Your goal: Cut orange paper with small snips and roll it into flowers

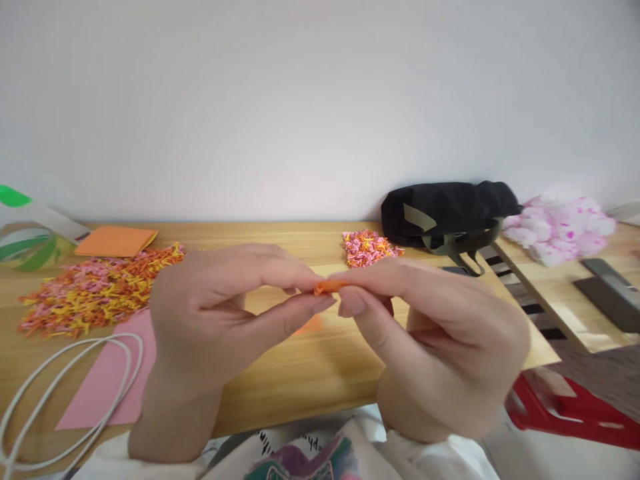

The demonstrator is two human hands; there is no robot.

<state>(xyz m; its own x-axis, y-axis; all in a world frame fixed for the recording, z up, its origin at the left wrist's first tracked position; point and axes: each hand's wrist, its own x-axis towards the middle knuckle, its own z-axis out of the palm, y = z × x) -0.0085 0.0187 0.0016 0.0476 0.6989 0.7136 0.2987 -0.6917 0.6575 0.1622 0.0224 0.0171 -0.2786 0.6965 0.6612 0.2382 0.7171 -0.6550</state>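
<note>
A small folded piece of orange paper (327, 287) is pinched between the fingertips of both hands, held above the wooden table (300, 373). My left hand (215, 313) grips its left end with thumb and forefinger closed. My right hand (430, 333) pinches its right end the same way. Most of the paper is hidden by the fingers. Another small orange scrap (310, 325) lies on the table just below the hands.
A large heap of orange, pink and yellow folded paper bits (95, 293) lies at the left, a smaller heap (370, 248) at the back. Orange sheets (115, 241), a pink sheet (110, 380), a white cable (65, 393), a black bag (445, 213), a pink-white fluffy bundle (560, 227), a red stool (570, 410).
</note>
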